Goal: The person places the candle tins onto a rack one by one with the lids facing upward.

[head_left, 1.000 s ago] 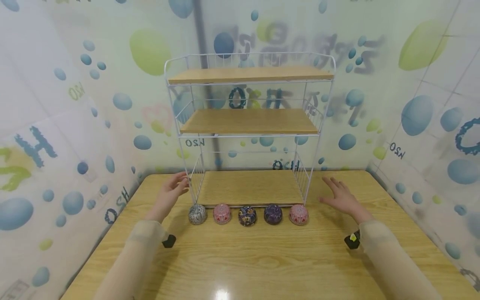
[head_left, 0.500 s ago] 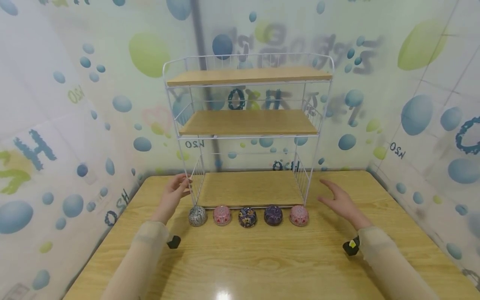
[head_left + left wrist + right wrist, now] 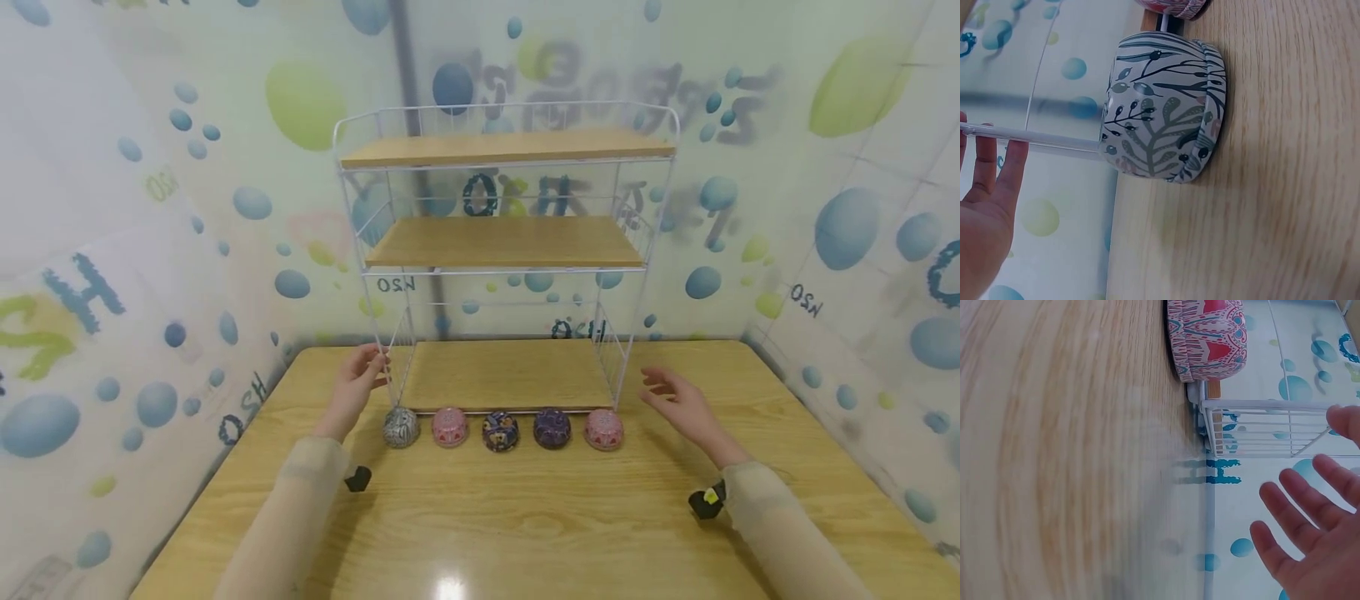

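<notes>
A white wire rack with three wooden shelves [image 3: 506, 240] stands on the wooden table. My left hand [image 3: 356, 387] is at its front left post [image 3: 1054, 140], with fingertips [image 3: 1016, 150] touching the post and fairly straight. To the right of the rack, my right hand [image 3: 682, 408] hovers with fingers apart, near the right post but off it. Along the rack's front edge sits a row of small round patterned tins: a black-and-white leafy tin [image 3: 401, 427], a pink tin [image 3: 450, 427], a dark multicoloured tin [image 3: 500, 431], a purple tin [image 3: 552, 427] and another pink tin [image 3: 603, 429].
Behind the rack and on both sides rise walls [image 3: 300, 208] covered in blue and green dots. The table [image 3: 510, 517] stretches forward from the row of tins. A black wrist camera [image 3: 707, 502] shows below the right hand, another [image 3: 358, 478] below the left.
My left hand has shifted slightly right, with its fingers now at the post. The right hand has dropped a little and its fingers have drawn in somewhat. Rack and tins keep their places.
</notes>
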Tool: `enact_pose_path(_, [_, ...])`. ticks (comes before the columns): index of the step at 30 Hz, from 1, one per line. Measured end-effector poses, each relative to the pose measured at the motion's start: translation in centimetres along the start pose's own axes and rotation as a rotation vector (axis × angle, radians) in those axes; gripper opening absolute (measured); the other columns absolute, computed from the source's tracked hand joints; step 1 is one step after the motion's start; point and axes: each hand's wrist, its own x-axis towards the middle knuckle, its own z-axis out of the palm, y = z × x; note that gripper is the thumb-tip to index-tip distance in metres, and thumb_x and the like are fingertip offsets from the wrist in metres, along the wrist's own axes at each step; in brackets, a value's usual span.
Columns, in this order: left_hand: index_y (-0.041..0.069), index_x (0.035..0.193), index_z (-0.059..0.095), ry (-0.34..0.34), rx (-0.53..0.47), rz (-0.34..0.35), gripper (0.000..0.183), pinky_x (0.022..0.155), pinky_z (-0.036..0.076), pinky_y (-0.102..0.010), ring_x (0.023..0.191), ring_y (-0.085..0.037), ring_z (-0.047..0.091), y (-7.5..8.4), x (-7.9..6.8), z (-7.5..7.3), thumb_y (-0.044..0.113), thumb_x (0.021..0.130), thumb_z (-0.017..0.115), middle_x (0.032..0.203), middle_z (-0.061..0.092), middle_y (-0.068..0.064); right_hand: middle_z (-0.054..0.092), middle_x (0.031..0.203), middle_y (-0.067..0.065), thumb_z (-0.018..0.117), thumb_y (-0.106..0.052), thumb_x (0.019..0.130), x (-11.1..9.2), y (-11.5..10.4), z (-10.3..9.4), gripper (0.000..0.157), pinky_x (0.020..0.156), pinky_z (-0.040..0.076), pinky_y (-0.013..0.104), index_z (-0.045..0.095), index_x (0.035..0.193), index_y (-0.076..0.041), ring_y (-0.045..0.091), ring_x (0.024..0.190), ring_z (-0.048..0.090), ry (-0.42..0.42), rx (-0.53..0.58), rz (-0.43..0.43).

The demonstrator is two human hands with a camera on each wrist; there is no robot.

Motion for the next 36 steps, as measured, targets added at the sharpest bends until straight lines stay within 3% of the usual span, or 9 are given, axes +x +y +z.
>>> enact_pose_path(3, [-0.009,0.124,0.049,-0.002,-0.010,0.018,0.038,0.081,0.056,-0.030,0.097,-0.022,0.058,-0.3,0.0,0.1,0.021,0.102,0.051,0.105,0.058,-0.010,0.061,0.115,0.025,0.060,-0.013,0.097,0.0,0.0,0.1,0.038,0.083,0.051,0.051,0.052,0.129,0.006,0.040,0.101,0.060,-0.019,-0.001,-0.001])
enact_pose_path(5, [-0.010,0.123,0.049,-0.001,-0.019,0.014,0.035,0.083,0.056,-0.036,0.097,-0.024,0.058,0.4,-0.2,0.2,0.017,0.102,0.051,0.102,0.059,-0.006,0.062,0.114,0.024,0.060,-0.013,0.097,0.0,-0.1,0.1,0.037,0.081,0.052,0.048,0.054,0.128,0.006,0.038,0.099,0.060,-0.039,0.009,-0.008])
enact_pose_path(10, [-0.014,0.123,0.048,-0.010,-0.032,-0.015,0.029,0.088,0.053,-0.048,0.097,-0.028,0.057,2.5,-0.9,0.5,0.007,0.102,0.047,0.095,0.058,0.007,0.061,0.111,0.029,0.059,-0.003,0.095,-0.7,-3.6,-0.5,0.032,0.077,0.053,0.035,0.055,0.122,0.013,0.039,0.096,0.061,-0.081,0.032,-0.046])
enact_pose_path(12, [-0.014,0.123,0.048,-0.010,-0.030,-0.011,0.029,0.086,0.054,-0.046,0.096,-0.024,0.058,2.5,-0.9,0.6,0.008,0.103,0.047,0.095,0.058,0.008,0.061,0.111,0.031,0.059,0.000,0.094,-1.0,-5.0,-0.8,0.031,0.076,0.053,0.030,0.055,0.121,0.014,0.040,0.095,0.061,-0.094,0.036,-0.056])
enact_pose_path(16, [-0.014,0.123,0.048,-0.008,-0.029,-0.006,0.029,0.086,0.053,-0.046,0.093,-0.020,0.058,2.6,-0.9,0.6,0.007,0.103,0.046,0.101,0.059,-0.007,0.062,0.110,0.030,0.058,0.002,0.092,-0.8,-4.0,-0.6,0.030,0.075,0.053,0.031,0.056,0.120,0.014,0.039,0.094,0.061,-0.123,0.055,-0.063])
enact_pose_path(20, [-0.013,0.121,0.048,-0.006,-0.038,-0.014,0.027,0.088,0.052,-0.047,0.097,-0.028,0.056,2.6,-0.9,0.7,0.007,0.103,0.046,0.109,0.053,-0.027,0.063,0.111,0.025,0.060,-0.002,0.093,-0.6,-1.9,0.0,0.032,0.076,0.053,0.031,0.057,0.123,0.010,0.035,0.096,0.062,-0.155,0.068,-0.047])
enact_pose_path(21, [-0.012,0.121,0.049,-0.004,-0.040,-0.016,0.026,0.087,0.053,-0.046,0.098,-0.030,0.055,2.5,-0.9,0.7,0.007,0.103,0.046,0.109,0.053,-0.027,0.063,0.112,0.024,0.061,-0.004,0.093,-0.6,-1.3,0.1,0.033,0.077,0.053,0.031,0.057,0.124,0.008,0.034,0.096,0.062,-0.162,0.070,-0.039])
enact_pose_path(28, [0.002,0.113,0.055,0.008,-0.062,-0.009,0.015,0.083,0.054,-0.036,0.098,-0.029,0.056,0.6,-0.4,0.4,0.011,0.103,0.048,0.096,0.059,0.006,0.062,0.115,0.023,0.067,-0.012,0.092,-0.6,-0.1,1.1,0.040,0.075,0.053,0.033,0.056,0.127,0.005,0.033,0.097,0.061,-0.227,0.153,-0.038])
enact_pose_path(36, [0.005,0.112,0.057,0.026,-0.050,0.031,0.020,0.079,0.055,-0.028,0.091,-0.012,0.058,-0.7,-0.1,0.5,0.021,0.102,0.051,0.099,0.059,0.002,0.061,0.118,0.022,0.071,-0.017,0.089,-0.5,0.0,1.7,0.047,0.074,0.054,0.034,0.055,0.128,0.005,0.033,0.099,0.061,-0.256,0.177,-0.042])
